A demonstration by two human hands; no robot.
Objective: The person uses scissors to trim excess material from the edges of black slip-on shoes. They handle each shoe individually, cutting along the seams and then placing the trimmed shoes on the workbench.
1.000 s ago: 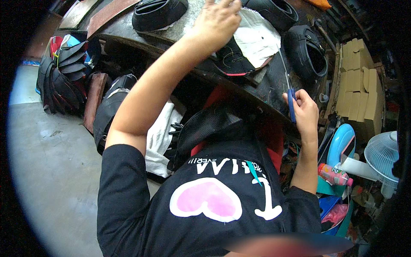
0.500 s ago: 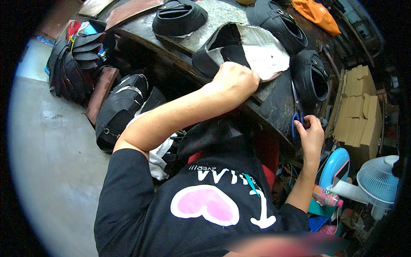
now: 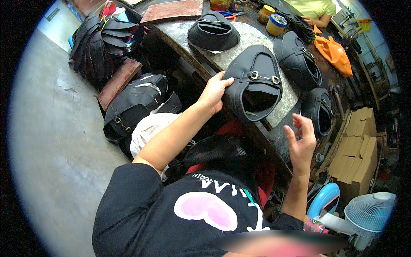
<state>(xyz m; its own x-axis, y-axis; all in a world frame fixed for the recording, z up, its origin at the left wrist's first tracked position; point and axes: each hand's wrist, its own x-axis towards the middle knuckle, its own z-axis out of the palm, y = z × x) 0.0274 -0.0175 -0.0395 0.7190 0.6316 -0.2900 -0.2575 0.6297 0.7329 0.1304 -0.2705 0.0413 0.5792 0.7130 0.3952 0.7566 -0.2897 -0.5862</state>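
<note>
My left hand (image 3: 215,93) grips a black shoe upper (image 3: 240,70) by its left edge, thumb on the outer face. The upper is tilted up above the table, its metal buckle strap and oval foot opening turned toward me. Just right of it, my right hand (image 3: 301,143) hangs near the table edge with thumb and fingers apart, holding nothing I can see. Other black uppers stand around the speckled grey slab (image 3: 256,37): one upper at the back left (image 3: 229,36), another at the back right (image 3: 291,58), and a third beyond my right hand (image 3: 314,115).
Reddish-brown boards lie at the far left (image 3: 171,12) and by the stacked uppers (image 3: 120,83) below. Jars (image 3: 276,25), an orange cloth (image 3: 334,55) and another person's hand (image 3: 309,20) are at the back. Cardboard boxes (image 3: 353,147) and a fan (image 3: 370,214) stand right.
The upper has been turned over from its white lining to its black outer face and raised. My right hand has come off the blue-handled scissors, which no longer show. The view has shifted.
</note>
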